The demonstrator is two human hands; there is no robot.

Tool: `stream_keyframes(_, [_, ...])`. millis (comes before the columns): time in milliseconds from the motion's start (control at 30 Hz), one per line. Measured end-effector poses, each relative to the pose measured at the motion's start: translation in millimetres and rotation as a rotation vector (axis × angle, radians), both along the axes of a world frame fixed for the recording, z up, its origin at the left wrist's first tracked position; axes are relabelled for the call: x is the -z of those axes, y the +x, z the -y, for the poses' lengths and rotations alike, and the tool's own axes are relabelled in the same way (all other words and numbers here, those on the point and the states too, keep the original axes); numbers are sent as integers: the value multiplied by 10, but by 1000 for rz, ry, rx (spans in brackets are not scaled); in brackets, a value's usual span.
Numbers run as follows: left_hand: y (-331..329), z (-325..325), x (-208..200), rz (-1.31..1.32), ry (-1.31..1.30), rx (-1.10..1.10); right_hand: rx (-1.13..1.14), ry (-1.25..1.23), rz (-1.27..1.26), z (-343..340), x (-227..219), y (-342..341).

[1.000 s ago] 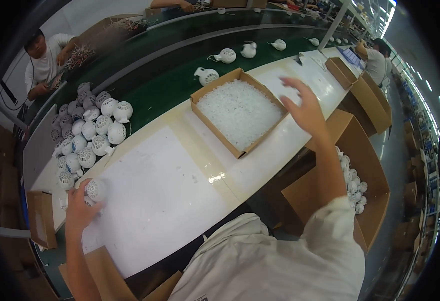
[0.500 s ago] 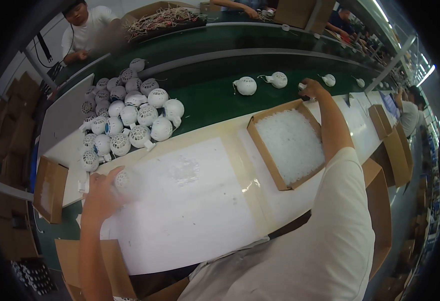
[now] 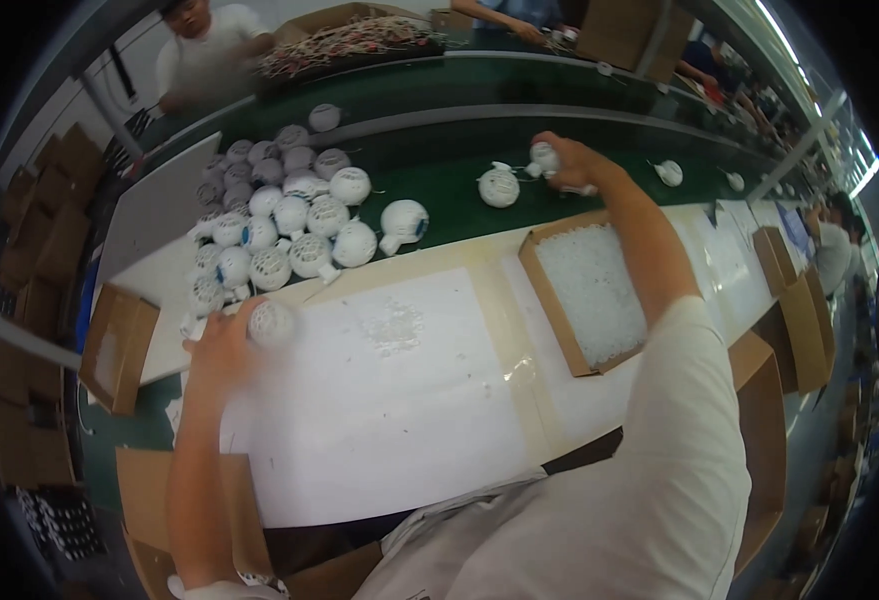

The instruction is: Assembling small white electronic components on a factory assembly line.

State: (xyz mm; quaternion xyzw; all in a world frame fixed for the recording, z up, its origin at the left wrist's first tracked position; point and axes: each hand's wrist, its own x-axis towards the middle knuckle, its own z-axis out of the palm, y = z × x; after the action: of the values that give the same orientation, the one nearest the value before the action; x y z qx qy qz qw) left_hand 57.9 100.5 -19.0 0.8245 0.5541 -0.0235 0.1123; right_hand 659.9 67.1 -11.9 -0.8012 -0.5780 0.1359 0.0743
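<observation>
My left hand [image 3: 221, 348] is closed around a white ball-shaped housing with a slotted grille [image 3: 272, 322], at the left end of the white worktop and slightly blurred. A pile of similar white balls [image 3: 311, 254] lies just beyond it. Some of those show blue inside and short stems. Over the green conveyor, my right hand [image 3: 571, 163] has its fingers around another white ball [image 3: 543, 157]; a bit of white also shows under the palm. Left of that hand rests a single white ball with a stem [image 3: 499, 187].
A shallow cardboard tray of small clear pieces [image 3: 591, 290] lies below my right forearm. Loose clear bits [image 3: 395, 328] are scattered on the white sheet [image 3: 379, 420]. More balls [image 3: 668, 173] sit farther right on the green belt [image 3: 449, 150]. Co-workers sit across it beside a wire-filled box [image 3: 359, 45].
My right hand has moved left along the belt to another ball. My left hand still holds its ball, slightly shifted. A ball near the pile's right end now stands apart. The view has shifted slightly.
</observation>
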Motion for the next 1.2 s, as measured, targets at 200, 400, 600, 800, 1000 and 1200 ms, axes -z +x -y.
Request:
stream_keyframes(200, [-453,-43,-97,104,-35,37,31,458,164,2148,-683,540])
stream_keyframes(400, [-386,78,79,30,70,120,783,601,-93,6478,-114,926])
stream_keyframes(600, [-283,113,37,52,75,213,697,485,-305,4399,-525,-826])
stream_keyframes(800, [-322,220,-48,61,63,92,-90,305,-337,1355,-784,-1755])
stream_keyframes(1000, [-363,169,145,235,38,140,93,-50,-350,-437,-87,-2353])
stream_keyframes(1200, [-191,478,127,242,109,302,257,-16,-353,-572,105,-3023])
